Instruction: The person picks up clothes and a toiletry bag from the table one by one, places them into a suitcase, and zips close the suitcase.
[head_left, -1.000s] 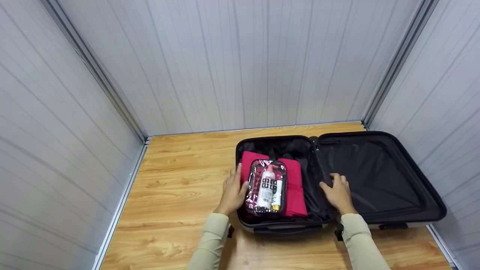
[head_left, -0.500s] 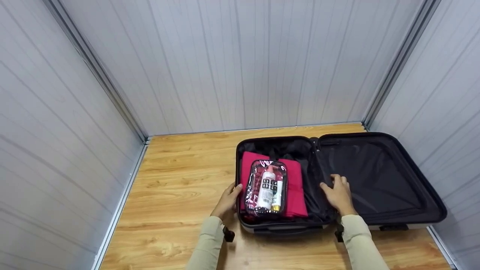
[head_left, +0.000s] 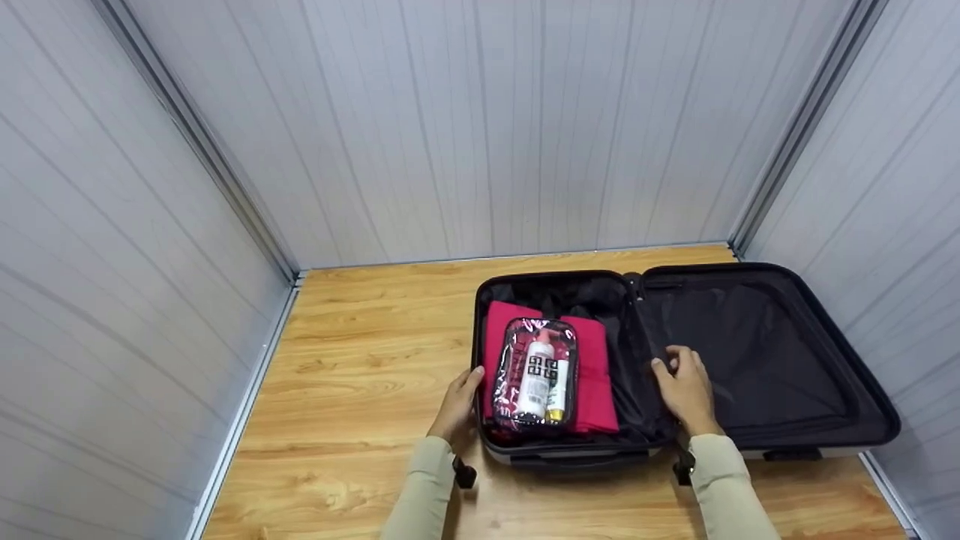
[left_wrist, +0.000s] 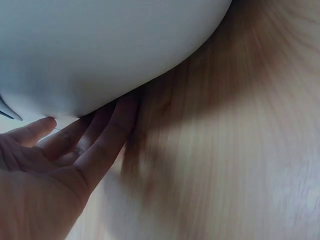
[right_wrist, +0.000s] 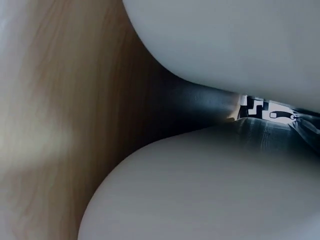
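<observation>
An open suitcase with a black lining lies on the floor. Its left half holds folded bright pink cloth. On the cloth rests a clear zip pouch containing a white bottle with a pink top and a white tube with a yellow end. My left hand is at the suitcase's outer left side; in the left wrist view its fairly straight fingers reach under the pale shell, tips hidden. My right hand rests by the hinge edge between the halves, fingers loosely bent. The right wrist view does not show it.
The suitcase's right half lies flat with a dark lining, close to the right wall. Wood floor extends to the left. Pale panel walls stand at the back and sides. The right wrist view shows two rounded pale shells over the floor.
My left hand has left the pouch's left edge and moved down to the outer left side of the suitcase. My right hand stays by the hinge edge. The pouch and cloth stay put.
</observation>
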